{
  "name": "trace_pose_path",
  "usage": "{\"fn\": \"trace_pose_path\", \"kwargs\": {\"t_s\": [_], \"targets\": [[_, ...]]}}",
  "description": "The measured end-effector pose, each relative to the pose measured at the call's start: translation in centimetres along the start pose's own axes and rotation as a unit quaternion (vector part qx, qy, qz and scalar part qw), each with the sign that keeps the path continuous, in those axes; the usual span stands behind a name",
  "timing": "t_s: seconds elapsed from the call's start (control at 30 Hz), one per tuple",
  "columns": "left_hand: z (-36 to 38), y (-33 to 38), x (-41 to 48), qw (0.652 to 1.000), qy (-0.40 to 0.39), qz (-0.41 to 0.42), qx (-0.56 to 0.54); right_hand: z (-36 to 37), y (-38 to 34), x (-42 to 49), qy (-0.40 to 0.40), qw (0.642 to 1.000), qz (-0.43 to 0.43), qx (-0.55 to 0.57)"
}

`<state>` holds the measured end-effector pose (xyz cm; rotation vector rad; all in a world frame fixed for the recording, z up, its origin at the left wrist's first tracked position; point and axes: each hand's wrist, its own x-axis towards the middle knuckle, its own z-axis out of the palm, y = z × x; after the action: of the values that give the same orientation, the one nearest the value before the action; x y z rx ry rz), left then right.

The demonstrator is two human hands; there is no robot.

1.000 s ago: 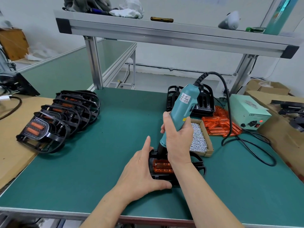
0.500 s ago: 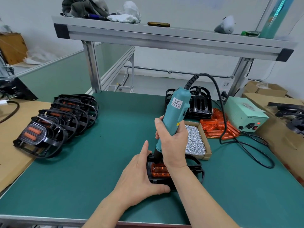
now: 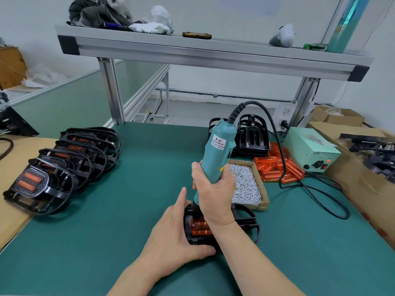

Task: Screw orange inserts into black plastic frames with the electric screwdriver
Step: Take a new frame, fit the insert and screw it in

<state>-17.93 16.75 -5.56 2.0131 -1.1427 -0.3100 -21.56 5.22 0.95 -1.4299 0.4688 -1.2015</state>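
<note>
My right hand (image 3: 215, 195) is wrapped round the teal electric screwdriver (image 3: 218, 150), whose bit meets the orange insert (image 3: 199, 226) in the black plastic frame (image 3: 245, 221). My left hand (image 3: 175, 233) grips the frame's left side, thumb curled along its near edge. The frame lies mid-counter (image 3: 128, 210) near the front edge, just before the box of screws (image 3: 245, 184).

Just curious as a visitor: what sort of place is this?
Probably a small factory assembly bench: a corded electric screwdriver, a box of screws, and a row of black frames with orange inserts.
</note>
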Motion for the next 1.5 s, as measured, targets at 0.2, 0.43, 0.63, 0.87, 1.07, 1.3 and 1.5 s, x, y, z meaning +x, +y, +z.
{"fn": "trace_pose_path", "kwargs": {"t_s": [0.2, 0.43, 0.63, 0.87, 1.07, 1.3, 1.5], "targets": [[0.0, 0.1, -0.1, 1.000, -0.001, -0.001, 0.002, 0.2, -0.1, -0.1, -0.003, 1.000, 0.016, -0.011], [0.1, -0.2, -0.1, 0.999, -0.010, -0.019, 0.024, -0.8, -0.6, -0.1, -0.008, 0.999, 0.020, 0.042], [0.1, -0.1, -0.1, 1.000, -0.009, -0.024, 0.013, -1.7, -1.1, -0.2, 0.000, 0.996, 0.026, 0.088], [0.0, -0.2, -0.1, 1.000, -0.002, -0.020, 0.007, -1.8, -2.6, -0.3, -0.031, 0.994, 0.004, 0.104], [0.0, -0.1, 0.0, 1.000, -0.008, -0.021, 0.009, -2.4, -2.9, 2.1, 0.078, 0.984, 0.075, 0.140], [0.0, -0.1, 0.0, 0.999, -0.015, -0.029, 0.025, -4.6, -0.6, 4.7, 0.187, 0.908, 0.273, 0.258], [-0.1, 0.2, -0.1, 0.999, -0.019, -0.028, 0.033, -5.4, 1.6, 5.0, 0.224, 0.882, 0.365, 0.198]]}}
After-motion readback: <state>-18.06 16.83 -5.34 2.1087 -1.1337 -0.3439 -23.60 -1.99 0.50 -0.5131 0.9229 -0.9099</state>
